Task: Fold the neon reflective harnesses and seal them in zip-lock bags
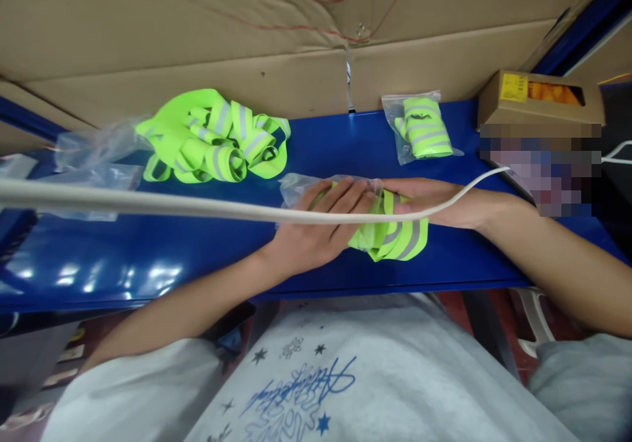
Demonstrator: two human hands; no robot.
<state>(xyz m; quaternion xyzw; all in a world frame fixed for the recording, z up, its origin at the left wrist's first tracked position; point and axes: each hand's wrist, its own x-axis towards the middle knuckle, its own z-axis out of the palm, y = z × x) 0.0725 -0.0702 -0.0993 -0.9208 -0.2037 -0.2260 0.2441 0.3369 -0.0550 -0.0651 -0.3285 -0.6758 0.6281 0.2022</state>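
My left hand [320,231] lies across a clear plastic bag [296,185], its fingers curved over the bag and a neon yellow-green bundle partly inside it. The bundle is a folded reflective vest of straps [402,238] with grey stripes, and its right part sticks out of the bag. From the right, my right hand [434,198] grips the bundle's upper edge, with the thumb in front and most fingers hidden behind. A white cable [222,208] crosses the view in front of both hands.
At the back left of the blue table [197,244] lies a loose heap of similar straps [217,139] beside clear bags [99,159]. A bagged bundle [427,126] lies at the back right. A cardboard box [538,103] stands near the right end, and cardboard [197,73] walls the rear.
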